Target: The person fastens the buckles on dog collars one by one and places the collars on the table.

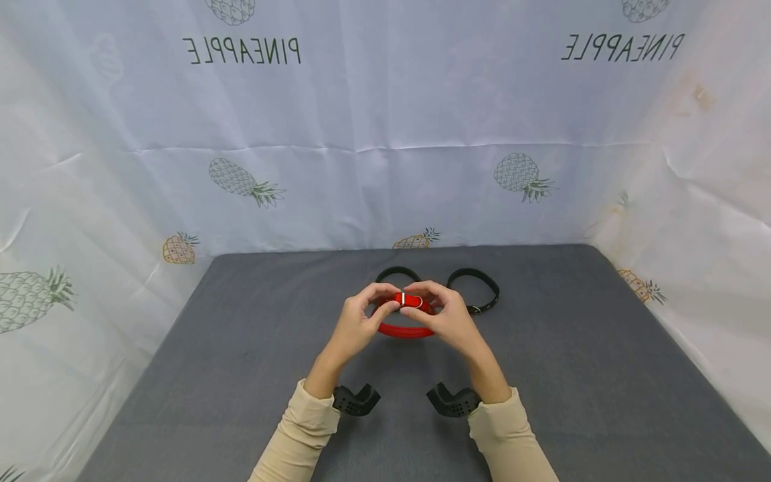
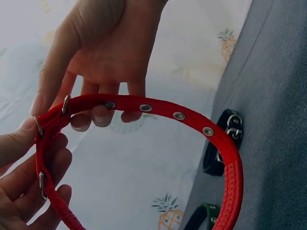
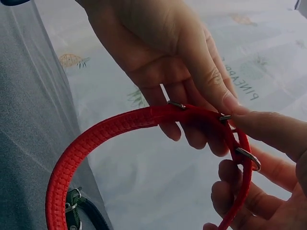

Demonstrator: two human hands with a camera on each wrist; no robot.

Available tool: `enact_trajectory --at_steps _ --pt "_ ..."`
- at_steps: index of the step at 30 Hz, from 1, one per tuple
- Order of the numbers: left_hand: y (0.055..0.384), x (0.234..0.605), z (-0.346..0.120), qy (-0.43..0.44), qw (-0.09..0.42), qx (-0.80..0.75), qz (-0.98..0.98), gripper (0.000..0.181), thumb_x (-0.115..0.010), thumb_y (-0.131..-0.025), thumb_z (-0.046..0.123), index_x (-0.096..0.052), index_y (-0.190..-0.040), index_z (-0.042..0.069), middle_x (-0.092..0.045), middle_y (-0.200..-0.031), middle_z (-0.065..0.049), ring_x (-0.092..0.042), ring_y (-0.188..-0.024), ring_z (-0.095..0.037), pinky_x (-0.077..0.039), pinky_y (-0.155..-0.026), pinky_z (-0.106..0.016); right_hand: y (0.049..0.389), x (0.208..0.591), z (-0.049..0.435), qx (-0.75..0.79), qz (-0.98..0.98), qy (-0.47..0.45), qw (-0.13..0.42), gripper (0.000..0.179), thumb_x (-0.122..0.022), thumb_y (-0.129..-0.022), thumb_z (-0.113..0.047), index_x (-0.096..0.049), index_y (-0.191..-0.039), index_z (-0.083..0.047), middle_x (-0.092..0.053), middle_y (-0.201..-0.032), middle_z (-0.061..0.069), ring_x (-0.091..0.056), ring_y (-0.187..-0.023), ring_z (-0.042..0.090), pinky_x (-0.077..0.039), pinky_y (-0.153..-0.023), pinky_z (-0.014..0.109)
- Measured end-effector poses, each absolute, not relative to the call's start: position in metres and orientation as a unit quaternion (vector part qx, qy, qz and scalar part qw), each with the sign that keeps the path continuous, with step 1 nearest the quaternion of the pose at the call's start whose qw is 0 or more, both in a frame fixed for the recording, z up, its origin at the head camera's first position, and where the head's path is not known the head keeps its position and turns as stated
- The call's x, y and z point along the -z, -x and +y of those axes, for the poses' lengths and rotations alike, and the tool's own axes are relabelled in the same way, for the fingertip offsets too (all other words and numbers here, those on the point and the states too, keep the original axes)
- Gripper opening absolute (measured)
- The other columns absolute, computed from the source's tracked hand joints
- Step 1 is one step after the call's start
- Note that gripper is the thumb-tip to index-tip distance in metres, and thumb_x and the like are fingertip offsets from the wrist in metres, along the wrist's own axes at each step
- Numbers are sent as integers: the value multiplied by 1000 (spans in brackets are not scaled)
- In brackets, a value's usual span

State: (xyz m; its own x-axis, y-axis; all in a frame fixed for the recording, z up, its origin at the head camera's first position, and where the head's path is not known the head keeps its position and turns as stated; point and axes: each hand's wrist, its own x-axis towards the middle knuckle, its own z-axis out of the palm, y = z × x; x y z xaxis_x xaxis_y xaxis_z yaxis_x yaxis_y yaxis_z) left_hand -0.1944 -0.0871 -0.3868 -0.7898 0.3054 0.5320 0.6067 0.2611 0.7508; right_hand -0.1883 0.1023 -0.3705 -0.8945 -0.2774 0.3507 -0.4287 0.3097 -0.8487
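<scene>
A red collar (image 1: pixel 405 331), with metal eyelets and a padded stretch, is held up over the table as a loop. My left hand (image 1: pixel 355 328) pinches it between thumb and fingers from the left. From the other side my right hand (image 1: pixel 452 321) pinches it near the D-ring (image 3: pixel 249 158). Both thumbtips meet at a metal loop (image 2: pixel 37 124) on the strap. In the left wrist view the eyelets run along the strap from beneath the right hand (image 2: pixel 108 48). The left hand (image 3: pixel 153 43) has its fingers behind the collar in the right wrist view.
Two dark collars lie on the grey table (image 1: pixel 241 375) beyond my hands. The right one (image 1: pixel 490 288) is in full view; the left one (image 1: pixel 397 269) is partly hidden by the hands. A pineapple-print curtain (image 1: pixel 373 194) closes off the back and sides.
</scene>
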Motion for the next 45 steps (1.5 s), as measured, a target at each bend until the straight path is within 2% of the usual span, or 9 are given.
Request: enact_trajectory --at_steps 4,9,17,22,26,34,42,45 --pt "195 387 -87 298 138 538 -776 22 -64 -91 7 -64 -112 1 -69 -102 -16 -60 -82 -13 -51 -69 -21 188 370 102 -556 -796 -234 59 34 -72 -85 -7 -64 -117 -2 -69 -102 21 -54 -70 3 -48 -64 22" --pt "195 388 -87 301 135 543 -772 22 -64 -90 7 -64 -111 2 -69 -102 -16 -58 -81 -8 -51 -69 -22 188 372 102 -554 -794 -241 62 33 -72 -85 -7 -65 -117 -2 -68 -103 20 -52 -66 3 -48 -61 20" --pt "196 387 -87 301 135 550 -767 21 -65 -90 6 -66 -110 1 -70 -102 -16 -60 -82 -11 -55 -73 -25 188 371 101 -559 -793 -238 55 30 -72 -84 -6 -64 -113 -2 -67 -93 20 -53 -67 3 -48 -61 20" --pt "196 387 -87 299 133 548 -770 21 -66 -89 7 -66 -110 2 -70 -101 -16 -62 -82 -15 -56 -74 -24 189 371 101 -552 -794 -249 54 29 -70 -86 -5 -62 -113 0 -67 -96 22 -54 -69 4 -49 -63 20" --pt "196 387 -88 306 134 549 -766 21 -67 -88 6 -66 -109 1 -69 -102 -16 -64 -85 -21 -58 -77 -29 190 371 101 -547 -797 -249 50 29 -69 -87 -6 -62 -114 0 -66 -99 22 -55 -70 5 -49 -64 20" --pt "197 387 -91 312 140 552 -760 18 -64 -90 5 -64 -108 1 -64 -105 -15 -63 -92 -11 -56 -82 -25 192 375 101 -554 -796 -240 39 27 -69 -87 -8 -61 -112 -2 -68 -105 22 -54 -71 4 -48 -63 19" --pt "197 386 -91 311 144 551 -761 18 -64 -91 4 -64 -108 -1 -64 -104 -17 -64 -94 -24 -55 -85 -22 193 374 102 -560 -794 -235 25 26 -67 -89 -10 -61 -114 -4 -68 -106 20 -53 -72 4 -45 -64 18" --pt "198 387 -91 310 146 546 -764 18 -63 -91 4 -63 -108 -1 -64 -104 -16 -63 -94 -25 -55 -85 -22 193 374 101 -558 -796 -234 25 26 -67 -90 -10 -61 -114 -4 -68 -104 20 -51 -69 5 -43 -62 18"
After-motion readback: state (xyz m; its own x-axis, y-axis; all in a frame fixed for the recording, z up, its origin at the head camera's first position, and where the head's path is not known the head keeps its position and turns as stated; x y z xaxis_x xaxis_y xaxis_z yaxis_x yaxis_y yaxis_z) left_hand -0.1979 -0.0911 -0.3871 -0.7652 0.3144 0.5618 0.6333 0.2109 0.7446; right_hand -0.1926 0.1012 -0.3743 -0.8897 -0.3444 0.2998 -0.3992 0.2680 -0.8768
